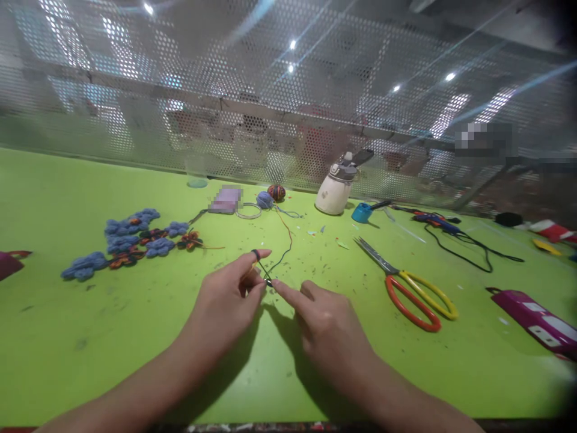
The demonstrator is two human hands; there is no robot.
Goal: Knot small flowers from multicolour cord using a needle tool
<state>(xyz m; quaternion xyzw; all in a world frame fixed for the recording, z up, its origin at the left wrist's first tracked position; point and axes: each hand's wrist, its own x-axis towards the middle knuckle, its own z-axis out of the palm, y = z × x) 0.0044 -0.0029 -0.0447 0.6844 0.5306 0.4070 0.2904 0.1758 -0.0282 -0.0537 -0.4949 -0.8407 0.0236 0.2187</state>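
Note:
My left hand (229,288) pinches a strand of yarn (283,255) between thumb and fingers, with a dark turn of it around the raised index finger. That strand runs back to a small orange-and-black yarn ball (276,192). My right hand (331,322) is closed, its index fingertip touching a small dark bit of work at the left thumb. What its curled fingers hold is hidden. To the left lie crocheted flowers (121,240), some blue and some orange-and-black. A blue yarn ball (264,199) rests beside the other ball.
Scissors (392,273) with red and yellow handles lie open at right, near a purple power strip (536,319). Behind stand a white bottle (332,193), a blue pot (360,213) and a clear cup (197,174). A glue gun (437,222) with its cord lies back right; perforated mesh borders the green table.

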